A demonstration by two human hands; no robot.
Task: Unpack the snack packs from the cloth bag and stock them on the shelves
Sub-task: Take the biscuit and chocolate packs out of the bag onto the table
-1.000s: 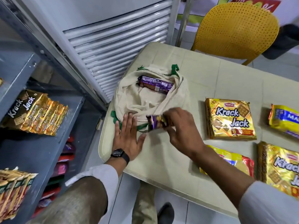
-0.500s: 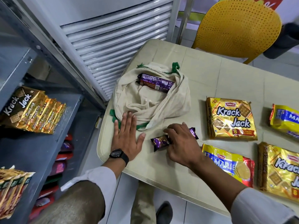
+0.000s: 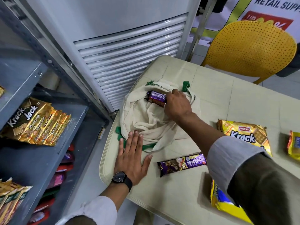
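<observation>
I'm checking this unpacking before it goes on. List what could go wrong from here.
1. The right hand grips the purple snack pack inside the cream cloth bag; the pack may snag on the folds.
2. Only the left hand, flat on the bag's near edge, steadies it; the bag could drag along.
3. The purple pack on the beige table lies under the right forearm and might be swept.

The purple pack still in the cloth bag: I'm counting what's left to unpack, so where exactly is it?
In the head view, the purple pack lies in the cloth bag at its far edge, with the right hand closing on it.
</observation>
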